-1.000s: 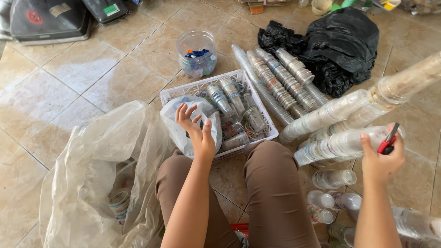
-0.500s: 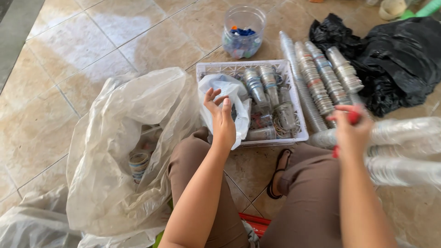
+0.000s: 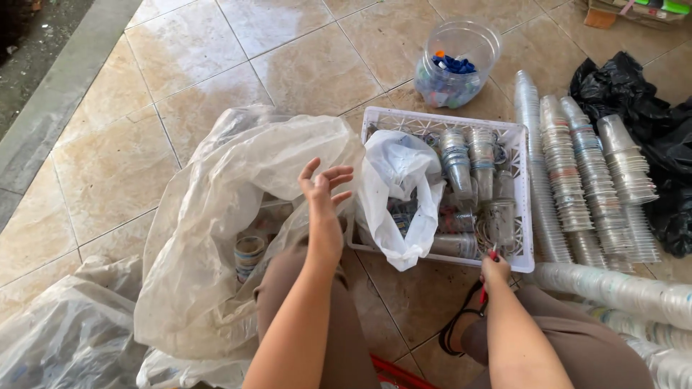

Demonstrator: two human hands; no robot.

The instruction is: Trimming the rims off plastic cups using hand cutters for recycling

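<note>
My left hand (image 3: 323, 189) hovers with fingers spread over the edge of a large clear plastic bag (image 3: 216, 216) that holds a few cups (image 3: 249, 253). It holds nothing. My right hand (image 3: 494, 268) rests at the near rim of a white plastic crate (image 3: 520, 194) and grips a small red-handled tool (image 3: 493, 252). The crate holds several clear plastic cups (image 3: 455, 162) and a white plastic bag (image 3: 396, 184) draped over its left side.
Long stacks of nested clear cups (image 3: 577, 180) lie right of the crate, more stacks (image 3: 620, 288) by my right knee. A black bag (image 3: 649, 122) lies far right. A clear tub of bottle caps (image 3: 454, 65) stands beyond the crate. Tiled floor (image 3: 108, 144) spreads left.
My left hand has left the white bag in the crate and moved left over the large clear bag. My right hand has dropped down to the crate's near rim. The view has swung left.
</note>
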